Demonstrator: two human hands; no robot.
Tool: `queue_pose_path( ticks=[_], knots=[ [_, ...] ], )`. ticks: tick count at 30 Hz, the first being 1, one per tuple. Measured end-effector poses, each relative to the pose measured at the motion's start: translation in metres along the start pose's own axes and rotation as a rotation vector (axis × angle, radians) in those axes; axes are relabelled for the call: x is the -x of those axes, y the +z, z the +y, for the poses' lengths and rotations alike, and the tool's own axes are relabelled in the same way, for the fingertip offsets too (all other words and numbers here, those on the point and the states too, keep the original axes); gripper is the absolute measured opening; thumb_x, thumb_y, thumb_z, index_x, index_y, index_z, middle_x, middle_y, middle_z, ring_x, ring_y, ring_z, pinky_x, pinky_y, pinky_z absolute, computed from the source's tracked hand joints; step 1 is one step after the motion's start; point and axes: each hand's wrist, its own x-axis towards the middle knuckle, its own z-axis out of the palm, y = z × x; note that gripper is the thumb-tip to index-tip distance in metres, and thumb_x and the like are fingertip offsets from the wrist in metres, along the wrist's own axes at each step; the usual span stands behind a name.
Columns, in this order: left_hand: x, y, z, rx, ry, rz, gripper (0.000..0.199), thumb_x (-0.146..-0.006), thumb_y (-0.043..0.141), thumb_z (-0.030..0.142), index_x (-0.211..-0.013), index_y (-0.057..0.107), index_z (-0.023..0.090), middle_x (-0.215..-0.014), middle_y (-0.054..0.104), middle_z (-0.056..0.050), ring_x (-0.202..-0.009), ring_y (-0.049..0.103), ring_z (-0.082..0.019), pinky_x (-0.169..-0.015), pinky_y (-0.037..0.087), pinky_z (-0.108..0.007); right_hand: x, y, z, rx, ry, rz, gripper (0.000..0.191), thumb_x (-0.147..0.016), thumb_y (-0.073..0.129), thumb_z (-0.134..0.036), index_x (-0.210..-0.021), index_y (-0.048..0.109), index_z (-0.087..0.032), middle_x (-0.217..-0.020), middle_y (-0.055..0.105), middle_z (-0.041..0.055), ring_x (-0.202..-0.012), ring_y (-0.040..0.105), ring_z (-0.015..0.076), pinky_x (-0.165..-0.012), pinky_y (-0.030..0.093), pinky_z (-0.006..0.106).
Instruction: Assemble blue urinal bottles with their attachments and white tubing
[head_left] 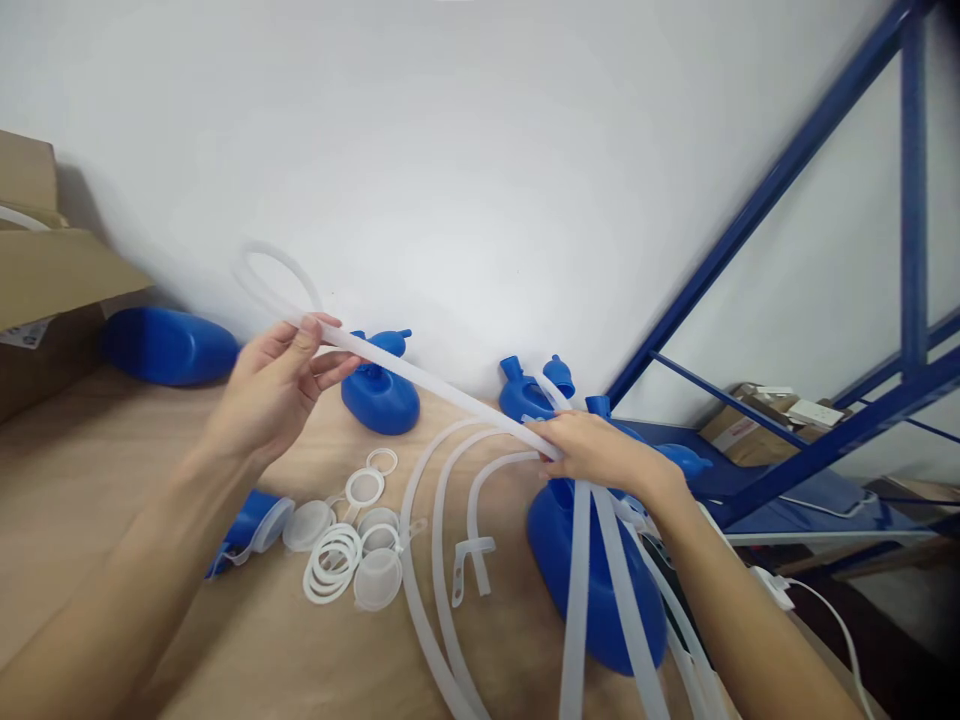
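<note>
A translucent white plastic tube (435,385) stretches between my hands, its far end looping up against the wall. My left hand (281,375) pinches it near the loop, and my right hand (592,445) grips it further right. More tubes (576,600) hang and curve around my right hand; whether it holds some of them is hidden. Beneath that hand stands a blue plastic bottle (555,540). A small white clamp (472,560) sits on one curved tube. White rings (330,565) and translucent caps (377,580) lie on the table between my arms.
More blue bottles (381,400) stand along the wall, and one (169,345) lies at the left beside an open cardboard box (67,270). A blue capped piece (255,530) is near my left forearm. A blue metal rack (750,220) rises at the right, with boxes (757,425) on its shelf.
</note>
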Motion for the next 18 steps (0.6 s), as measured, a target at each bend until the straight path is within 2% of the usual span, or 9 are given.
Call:
queue_pose_path(
  ticks=[2, 5, 10, 14, 18],
  knots=[
    [0.000, -0.001, 0.010, 0.023, 0.045, 0.051, 0.019, -0.103, 0.061, 0.021, -0.090, 0.072, 0.012, -0.080, 0.075, -0.003, -0.071, 0.077, -0.012, -0.073, 0.066, -0.019, -0.004, -0.002, 0.015, -0.034, 0.064, -0.016, 0.020, -0.086, 0.074, -0.029, -0.105, 0.072, -0.025, -0.093, 0.075, 0.0053, -0.093, 0.070, 0.0286, -0.071, 0.042, 0.031],
    [-0.001, -0.003, 0.023, 0.049, 0.096, 0.152, 0.030, -0.108, 0.051, 0.021, -0.086, 0.070, 0.011, -0.078, 0.074, -0.002, -0.069, 0.076, -0.011, -0.069, 0.065, -0.018, -0.011, -0.005, 0.035, -0.153, 0.123, -0.032, 0.019, -0.083, 0.077, -0.035, -0.098, 0.072, -0.026, -0.091, 0.075, 0.0022, -0.089, 0.070, 0.0263, -0.067, 0.040, 0.029],
    [-0.007, -0.004, 0.037, 0.136, 0.084, 0.291, 0.039, -0.112, 0.043, 0.025, -0.083, 0.066, 0.013, -0.075, 0.071, 0.001, -0.066, 0.074, -0.010, -0.061, 0.064, -0.016, -0.022, -0.002, 0.062, -0.212, 0.188, 0.105, 0.023, -0.088, 0.068, -0.043, -0.099, 0.072, -0.024, -0.087, 0.074, 0.0027, -0.082, 0.069, 0.0254, -0.068, 0.043, 0.032],
    [-0.014, -0.006, 0.044, 0.300, 0.048, 0.383, 0.041, -0.114, 0.038, 0.028, -0.085, 0.064, 0.014, -0.070, 0.068, 0.005, -0.059, 0.070, -0.006, -0.053, 0.060, -0.015, -0.026, 0.006, 0.071, -0.126, 0.226, 0.122, 0.034, -0.084, 0.070, -0.054, -0.099, 0.073, -0.024, -0.088, 0.075, 0.0065, -0.092, 0.070, 0.0312, -0.077, 0.048, 0.037],
    [-0.022, -0.019, 0.051, 0.388, 0.009, 0.420, 0.038, -0.114, 0.036, 0.032, -0.092, 0.062, 0.014, -0.066, 0.066, 0.005, -0.054, 0.067, -0.007, -0.047, 0.056, -0.013, -0.023, 0.011, 0.079, -0.094, 0.271, 0.099, 0.051, -0.085, 0.065, -0.065, -0.114, 0.074, -0.024, -0.094, 0.077, 0.0087, -0.096, 0.071, 0.0348, -0.093, 0.049, 0.048]
  ],
)
